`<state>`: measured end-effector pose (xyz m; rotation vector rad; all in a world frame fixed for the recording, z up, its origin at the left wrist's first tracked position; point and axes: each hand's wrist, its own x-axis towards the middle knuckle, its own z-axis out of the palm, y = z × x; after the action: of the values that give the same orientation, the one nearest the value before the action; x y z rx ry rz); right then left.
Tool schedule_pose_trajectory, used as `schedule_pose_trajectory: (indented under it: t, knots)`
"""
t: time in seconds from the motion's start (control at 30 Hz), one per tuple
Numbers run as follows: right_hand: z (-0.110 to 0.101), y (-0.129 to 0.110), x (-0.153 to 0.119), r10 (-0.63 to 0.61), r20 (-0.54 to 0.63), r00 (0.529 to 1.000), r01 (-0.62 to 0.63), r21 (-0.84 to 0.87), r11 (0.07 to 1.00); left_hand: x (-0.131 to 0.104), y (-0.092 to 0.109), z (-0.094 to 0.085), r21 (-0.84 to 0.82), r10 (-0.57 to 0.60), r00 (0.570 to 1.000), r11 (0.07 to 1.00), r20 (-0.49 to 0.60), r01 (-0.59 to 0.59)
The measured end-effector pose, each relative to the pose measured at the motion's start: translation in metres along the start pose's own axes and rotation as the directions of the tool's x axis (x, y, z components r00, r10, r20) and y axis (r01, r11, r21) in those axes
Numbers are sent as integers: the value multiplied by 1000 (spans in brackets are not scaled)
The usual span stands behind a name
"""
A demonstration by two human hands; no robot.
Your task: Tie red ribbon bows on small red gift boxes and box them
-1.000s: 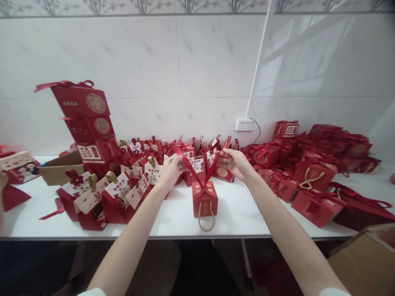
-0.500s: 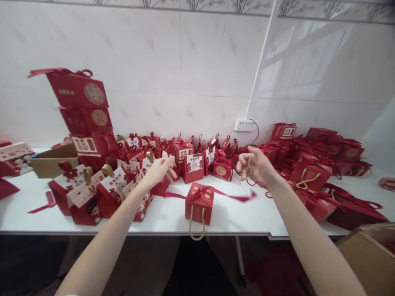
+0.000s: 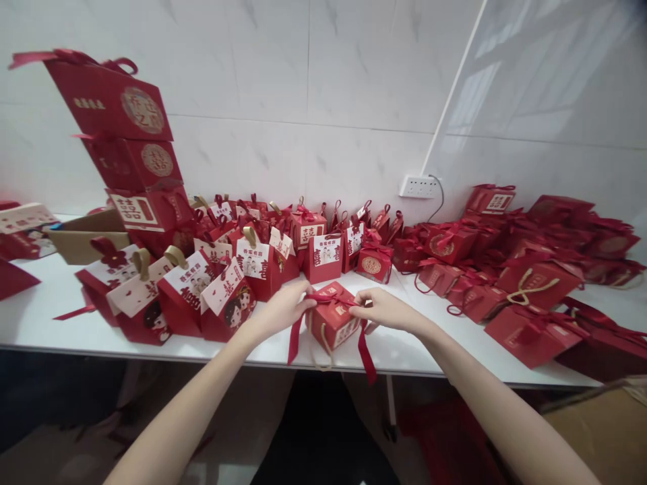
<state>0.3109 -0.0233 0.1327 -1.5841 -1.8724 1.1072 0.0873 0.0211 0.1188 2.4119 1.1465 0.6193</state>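
Observation:
A small red gift box with a gold cord handle sits near the front edge of the white table, turned a little at an angle. Across its top runs a red ribbon, knotted in the middle. My left hand pinches the ribbon at the box's left side, one tail hanging below the fingers. On the opposite side my right hand pinches the ribbon too, and its other tail hangs down past the box.
Peaked red-and-white gift boxes stand on the left, before a tall stack of red boxes. Many more red boxes are heaped on the right. A power strip hangs on the wall. A cardboard carton is at lower right.
Both hands have come down and inward from above the box and now grip the ribbon. The box has turned, and the ribbon ends that were spread sideways now hang down.

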Motion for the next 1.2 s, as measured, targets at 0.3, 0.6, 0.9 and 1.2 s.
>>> schedule_pose_trajectory:
  t: [0.3, 0.6, 0.9, 1.2]
  knots:
    - [10, 3, -8, 114, 193, 975, -170, 310, 935, -1, 3, -18, -274, -67, 993, 957, 99, 92]
    - [33, -2, -15, -22, -218, 976, -34, -253, 967, -8, 2, -12, -591, -155, 925, 729, 348, 344]
    - [1, 14, -2, 118, 178, 977, -164, 276, 947, -8, -18, -13, -672, -92, 891, 623, 444, 399]
    - [-22, 27, 3, 45, 282, 958, -145, 346, 927, -18, -29, -4, -732, -174, 899, 530, 401, 429]
